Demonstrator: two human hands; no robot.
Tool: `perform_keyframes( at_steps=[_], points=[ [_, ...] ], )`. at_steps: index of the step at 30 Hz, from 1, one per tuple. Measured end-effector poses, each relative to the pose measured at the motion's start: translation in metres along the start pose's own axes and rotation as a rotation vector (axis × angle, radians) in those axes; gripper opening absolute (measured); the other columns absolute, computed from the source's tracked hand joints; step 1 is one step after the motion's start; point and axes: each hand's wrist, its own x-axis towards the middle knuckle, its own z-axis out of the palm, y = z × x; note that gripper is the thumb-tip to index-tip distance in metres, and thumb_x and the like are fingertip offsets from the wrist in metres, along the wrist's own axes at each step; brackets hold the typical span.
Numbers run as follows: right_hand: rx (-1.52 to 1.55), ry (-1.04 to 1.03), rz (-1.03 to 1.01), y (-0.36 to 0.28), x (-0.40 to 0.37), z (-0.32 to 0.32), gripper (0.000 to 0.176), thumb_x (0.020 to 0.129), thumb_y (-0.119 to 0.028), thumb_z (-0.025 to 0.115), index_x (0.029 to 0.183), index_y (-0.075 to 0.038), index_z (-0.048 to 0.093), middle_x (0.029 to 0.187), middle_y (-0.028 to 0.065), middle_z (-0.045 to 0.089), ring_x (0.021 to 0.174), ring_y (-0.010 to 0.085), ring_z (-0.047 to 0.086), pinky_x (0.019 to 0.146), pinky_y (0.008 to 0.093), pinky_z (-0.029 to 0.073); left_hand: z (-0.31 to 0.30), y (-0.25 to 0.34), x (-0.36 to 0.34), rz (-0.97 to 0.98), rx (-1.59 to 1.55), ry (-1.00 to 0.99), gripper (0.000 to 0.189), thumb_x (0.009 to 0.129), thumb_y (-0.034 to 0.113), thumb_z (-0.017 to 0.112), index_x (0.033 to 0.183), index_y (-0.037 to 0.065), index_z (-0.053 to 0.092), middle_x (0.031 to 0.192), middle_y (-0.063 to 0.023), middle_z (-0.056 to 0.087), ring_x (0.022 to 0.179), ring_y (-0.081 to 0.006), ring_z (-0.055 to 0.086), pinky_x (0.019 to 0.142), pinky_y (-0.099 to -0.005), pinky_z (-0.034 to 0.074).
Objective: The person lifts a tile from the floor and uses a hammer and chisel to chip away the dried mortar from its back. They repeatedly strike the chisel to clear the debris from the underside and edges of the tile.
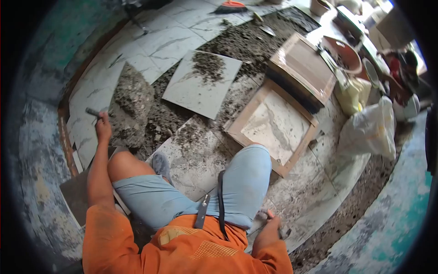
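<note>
My left hand (104, 129) is closed around a tool with a short dark grey end (92, 112), which juts out to the left. Just right of that hand lies a patch of rough grey mortar (131, 102) on the floor. My right hand (268, 232) is low beside my right thigh, fingers curled by a small grey object (285, 233); I cannot tell what it grips. In front of me, a loose white marbled tile (194, 93) with dark crumbs on it rests over the debris. My left foot wears a grey shoe (161, 164).
A framed marbled tile (278, 123) lies ahead of my right knee, with a cardboard box (303, 66) behind it. A trowel (267, 30) sits on the rubble. A white sack (370, 130) and a terracotta basin (342, 54) stand right. Painted walls flank both sides.
</note>
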Motion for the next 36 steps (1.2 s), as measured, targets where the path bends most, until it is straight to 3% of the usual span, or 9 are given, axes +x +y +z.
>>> perform_keyframes(
  at_steps=[1, 3, 8, 10, 15, 17, 18, 26, 36],
  points=[
    [0.008, 0.558, -0.156, 0.014, -0.037, 0.030, 0.027, 0.086, -0.014, 0.055, 0.110, -0.006, 0.063, 0.091, 0.0159, 0.064, 0.073, 0.0285, 0.068, 0.054, 0.0389, 0.055, -0.003, 0.005, -0.003, -0.019, 0.028, -0.002, 0.059, 0.108, 0.051, 0.046, 0.126, -0.001, 0.067, 0.116, -0.0268, 0.071, 0.114, -0.0444, 0.065, 0.094, -0.0451, 0.051],
    [0.547, 0.702, -0.294, 0.023, -0.124, 0.067, 0.037, 0.084, -0.016, 0.060, 0.120, -0.008, 0.057, 0.097, 0.0190, 0.064, 0.072, 0.0295, 0.066, 0.052, 0.0390, 0.052, 0.005, 0.004, -0.001, -0.028, 0.037, -0.012, 0.057, 0.108, 0.050, 0.046, 0.123, 0.001, 0.070, 0.111, -0.0249, 0.073, 0.110, -0.0431, 0.068, 0.092, -0.0459, 0.052],
    [0.159, 0.256, -0.517, 0.005, -0.152, -0.035, 0.085, 0.092, -0.020, 0.062, 0.163, -0.013, 0.015, 0.115, 0.0212, 0.059, 0.089, 0.0312, 0.065, 0.066, 0.0451, 0.055, -0.003, 0.033, -0.013, -0.080, -0.143, -0.036, 0.050, 0.108, 0.047, 0.046, 0.115, 0.008, 0.076, 0.101, -0.0207, 0.075, 0.096, -0.0405, 0.072, 0.084, -0.0454, 0.054],
    [-0.100, 0.065, -0.909, -0.023, -0.320, 0.033, 0.078, 0.097, -0.023, 0.057, 0.165, -0.015, 0.020, 0.118, 0.0183, 0.059, 0.086, 0.0280, 0.063, 0.062, 0.0415, 0.051, -0.017, 0.047, -0.014, -0.164, 0.014, -0.111, 0.052, 0.107, 0.051, 0.045, 0.105, 0.009, 0.077, 0.086, -0.0211, 0.074, 0.077, -0.0413, 0.069, 0.072, -0.0502, 0.053],
    [-0.539, -0.610, -1.524, -0.072, -0.538, 0.196, 0.072, 0.102, -0.025, 0.060, 0.160, 0.003, 0.029, 0.165, 0.0218, 0.030, 0.149, 0.0306, 0.032, 0.121, 0.0419, 0.025, -0.031, 0.055, -0.009, -0.159, 0.053, -0.202, 0.051, 0.106, 0.054, 0.045, 0.119, 0.010, 0.069, 0.089, -0.0212, 0.074, 0.083, -0.0421, 0.070, 0.074, -0.0517, 0.055],
    [-0.705, -0.941, -1.615, -0.074, -0.588, 0.266, 0.066, 0.100, -0.010, 0.057, 0.160, 0.000, 0.030, 0.109, 0.0122, 0.066, 0.075, 0.0175, 0.065, 0.066, 0.0303, 0.054, -0.018, 0.041, -0.007, -0.118, 0.047, -0.161, 0.050, 0.107, 0.054, 0.044, 0.125, 0.012, 0.065, 0.092, -0.0212, 0.074, 0.086, -0.0426, 0.070, 0.076, -0.0523, 0.055],
    [-0.718, -1.114, -1.568, -0.046, -0.647, 0.304, 0.065, 0.099, -0.004, 0.055, 0.159, -0.001, 0.031, 0.080, 0.0016, 0.060, 0.047, 0.0068, 0.044, 0.042, 0.0238, 0.038, -0.013, 0.035, -0.006, -0.063, 0.057, -0.115, 0.050, 0.107, 0.053, 0.042, 0.132, 0.014, 0.061, 0.095, -0.0212, 0.074, 0.090, -0.0431, 0.071, 0.078, -0.0529, 0.056],
    [-0.916, -1.452, -2.189, 0.090, -0.801, 0.482, 0.067, 0.091, -0.006, 0.065, 0.155, -0.005, 0.044, 0.113, 0.0272, 0.069, 0.088, 0.0432, 0.070, 0.077, 0.0472, 0.056, -0.043, 0.066, -0.013, -0.130, -0.016, -0.137, 0.055, 0.106, 0.057, 0.041, 0.120, 0.010, 0.067, 0.097, -0.0230, 0.074, 0.095, -0.0474, 0.069, 0.083, -0.0555, 0.056],
    [-1.028, -1.428, -2.191, 0.112, -0.804, 0.500, 0.063, 0.091, -0.010, 0.065, 0.152, -0.008, 0.049, 0.099, 0.0263, 0.067, 0.084, 0.0463, 0.067, 0.077, 0.0506, 0.054, -0.028, 0.043, -0.004, -0.054, 0.033, -0.134, 0.049, 0.106, 0.054, 0.043, 0.127, 0.014, 0.064, 0.098, -0.0198, 0.075, 0.093, -0.0443, 0.071, 0.081, -0.0536, 0.056]
  ],
)
